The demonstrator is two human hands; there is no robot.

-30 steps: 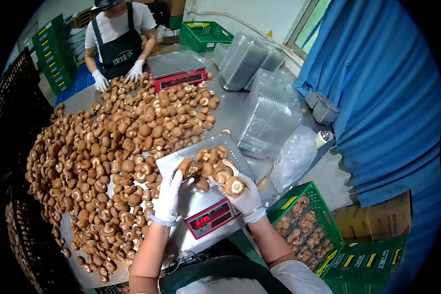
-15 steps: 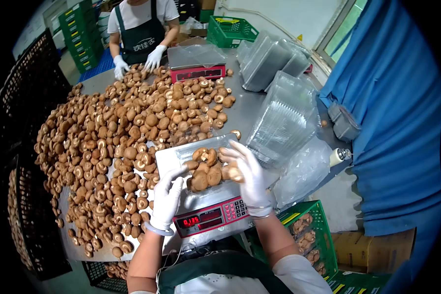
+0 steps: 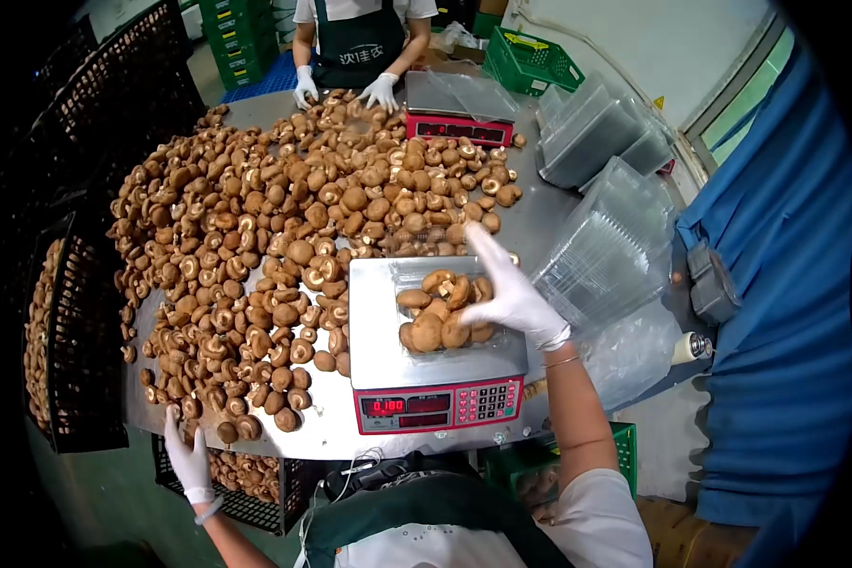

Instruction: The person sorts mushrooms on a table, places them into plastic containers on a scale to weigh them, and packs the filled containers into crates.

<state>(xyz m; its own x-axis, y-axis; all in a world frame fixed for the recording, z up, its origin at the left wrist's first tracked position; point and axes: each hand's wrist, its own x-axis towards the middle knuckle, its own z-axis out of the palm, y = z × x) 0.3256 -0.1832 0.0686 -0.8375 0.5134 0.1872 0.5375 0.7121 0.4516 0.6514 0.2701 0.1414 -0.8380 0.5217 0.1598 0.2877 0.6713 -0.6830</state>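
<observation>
Both my hands wear white gloves. My right hand is at the right side of a clear tray of mushrooms, its thumb and fingers spread apart. That tray sits on the metal plate of a scale with a red front, its display reading 0.180. My left hand is at the near left edge of the table, fingers raised and apart, beside a few mushrooms. Between the hands and beyond them spreads a large pile of brown mushrooms.
Across the table, a co-worker's gloved hands touch the pile beside a second scale. Stacked clear trays stand right. Black crates stand left, another below the edge. A green crate is low right.
The view has shifted. My left hand has moved away from the scale to the left table edge. My right hand has released its mushrooms into the tray; the display went from 0.135 to 0.180.
</observation>
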